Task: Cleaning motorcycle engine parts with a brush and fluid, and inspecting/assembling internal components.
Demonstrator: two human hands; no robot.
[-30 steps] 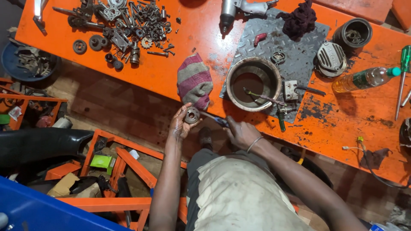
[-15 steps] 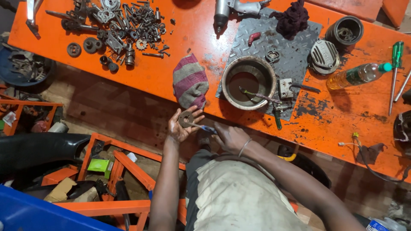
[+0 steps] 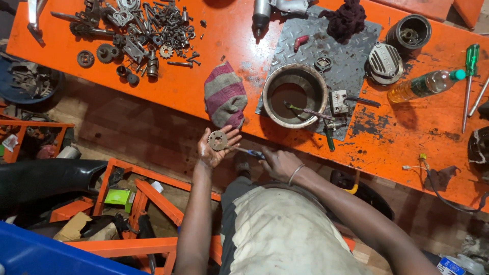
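Below bench: left hand [image 3: 216, 146] palm-up, cradling gear [image 3: 218, 140].

A dull, greasy metal gear [image 3: 218, 140] lies near a striped woven cloth [image 3: 225, 97] on the scuffed, orange-painted bench [image 3: 214, 40].

An orange worktop [image 3: 214, 86] carries a heap of gears and bolts [image 3: 137, 30] at its far left, a striped cloth [image 3: 224, 97] near the front edge, and a round metal bowl [image 3: 295, 95] on a grey checker plate [image 3: 351, 46]. Further right lie a plastic bottle [image 3: 425, 85] and a green-handled screwdriver [image 3: 469, 76].
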